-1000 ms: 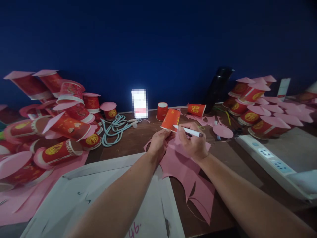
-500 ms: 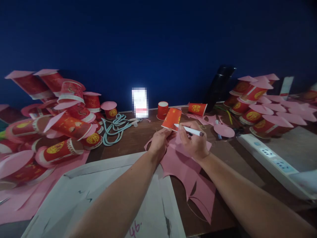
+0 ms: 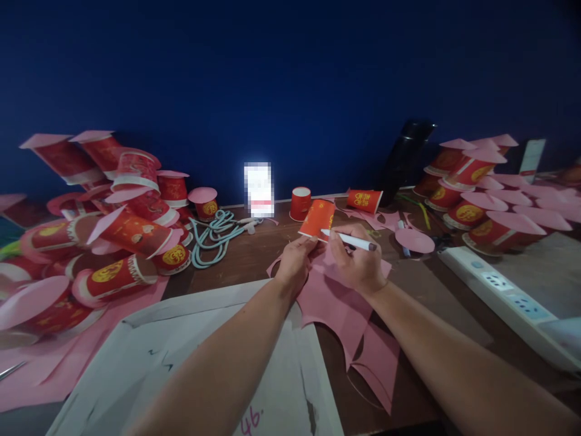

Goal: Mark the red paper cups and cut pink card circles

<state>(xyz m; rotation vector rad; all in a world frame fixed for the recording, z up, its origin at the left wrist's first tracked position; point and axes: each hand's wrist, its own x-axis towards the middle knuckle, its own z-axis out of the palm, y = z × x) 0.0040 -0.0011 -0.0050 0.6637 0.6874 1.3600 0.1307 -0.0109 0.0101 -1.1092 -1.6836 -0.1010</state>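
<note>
Near the brown tabletop's (image 3: 242, 257) far edge, the left hand (image 3: 293, 264) pinched a tapered red paper cup (image 3: 318, 217), probably light, crushable, best held by its rim; the right hand (image 3: 362, 260) gripped a slim white pen (image 3: 353, 241).

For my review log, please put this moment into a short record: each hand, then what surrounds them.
Left hand: holding the tilted red cup near its rim
Right hand: gripping a white marker, tip at the cup, contact unclear
Beneath: pink paper with curved cutouts
Left side: heaped cups with pink discs
Right side: power strip
Back: black bottle
</note>
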